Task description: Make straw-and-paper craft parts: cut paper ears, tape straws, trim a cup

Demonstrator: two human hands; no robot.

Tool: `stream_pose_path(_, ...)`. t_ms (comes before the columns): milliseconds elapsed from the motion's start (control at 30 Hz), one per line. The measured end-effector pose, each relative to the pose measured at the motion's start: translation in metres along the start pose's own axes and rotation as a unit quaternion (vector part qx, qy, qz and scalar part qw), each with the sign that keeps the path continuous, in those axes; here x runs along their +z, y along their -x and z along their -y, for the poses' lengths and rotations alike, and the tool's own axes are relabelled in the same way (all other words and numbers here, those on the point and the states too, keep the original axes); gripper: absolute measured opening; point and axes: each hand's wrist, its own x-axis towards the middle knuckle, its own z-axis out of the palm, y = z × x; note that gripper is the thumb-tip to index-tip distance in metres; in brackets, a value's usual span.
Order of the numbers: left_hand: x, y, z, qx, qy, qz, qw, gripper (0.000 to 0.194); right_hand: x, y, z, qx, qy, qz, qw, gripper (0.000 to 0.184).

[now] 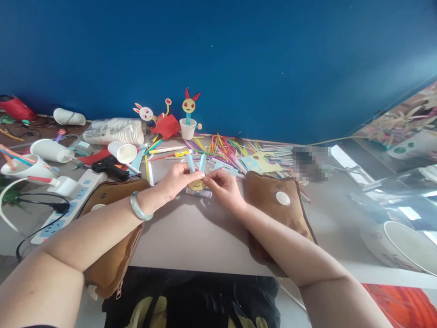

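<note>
while both forearms reach in between two brown cushions (275, 207), the hands meet at the middle of the surface (191, 237), probably so that small work can be steadied from either side. the left hand (175, 181) has its fingers nearly closed, thumb across the top of a round yellow paper face (197, 185), whose two pale blue ears (202, 161) stand upright above the grip, leaving the drawn mouth uncovered. the right hand (223, 186) has its fingers pinched together at the face's upper right edge, seemingly to set it against the left thumb; whether a smaller piece sits between them is hidden. a pale tube (199, 193) lies just below the face, within easy reach. the loose coloured sticks (218, 148) spread beyond the hands, which keeps the near part open for working. a black glue gun (111, 168) lies to the left by a power strip (73, 200), perhaps for its cord. against the blue wall (218, 64), a red-eared figure (189, 105) stands in a white cup (188, 130).
</note>
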Motion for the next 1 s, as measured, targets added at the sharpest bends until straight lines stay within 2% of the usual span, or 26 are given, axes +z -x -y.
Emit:
stream_pose_path(167, -0.003, -0.001, 0.003, 0.015, 0.001, -0.023, 1.0, 0.029, -0.002, 0.0, 0.003, -0.005, 0.017, -0.006, 1.0, 0.044)
stream_pose_path(333, -0.005, -0.001, -0.001, 0.024, 0.018, -0.042, 0.999, 0.026, -0.017, -0.008, 0.006, -0.024, 0.073, -0.082, 0.994, 0.038)
stream_pose_path(400, -0.005, -0.001, -0.002, 0.029, 0.035, -0.045, 0.998, 0.026, -0.025, -0.013, 0.005, -0.022, 0.113, -0.098, 0.989, 0.033)
stream_pose_path(467, -0.004, -0.003, -0.002, 0.034, 0.048, -0.051, 0.997, 0.027, -0.035, -0.019, 0.004, -0.011, 0.184, -0.078, 0.98, 0.026)
stream_pose_path(533, -0.003, -0.005, -0.001, 0.032, 0.054, -0.06, 0.996, 0.029, -0.044, -0.024, 0.004, 0.009, 0.297, -0.027, 0.954, 0.017)
stream_pose_path(633, -0.003, -0.008, 0.002, 0.025, 0.071, -0.062, 0.995, 0.033, -0.055, -0.025, 0.009, 0.047, 0.492, 0.071, 0.866, 0.008)
stream_pose_path(700, -0.003, -0.009, 0.004, 0.026, 0.085, -0.055, 0.994, 0.033, -0.06, -0.023, 0.014, 0.068, 0.564, 0.141, 0.811, 0.019)
stream_pose_path(733, -0.003, -0.01, 0.005, 0.027, 0.089, -0.052, 0.994, 0.033, -0.061, -0.021, 0.017, 0.073, 0.58, 0.17, 0.793, 0.028)
stream_pose_path(833, -0.005, -0.012, 0.009, 0.03, 0.093, -0.046, 0.994, 0.032, -0.061, -0.017, 0.021, 0.067, 0.594, 0.224, 0.77, 0.043)
stream_pose_path(1000, -0.006, -0.012, 0.012, 0.02, 0.108, -0.035, 0.993, 0.033, -0.056, -0.017, 0.015, 0.067, 0.62, 0.233, 0.746, 0.041)
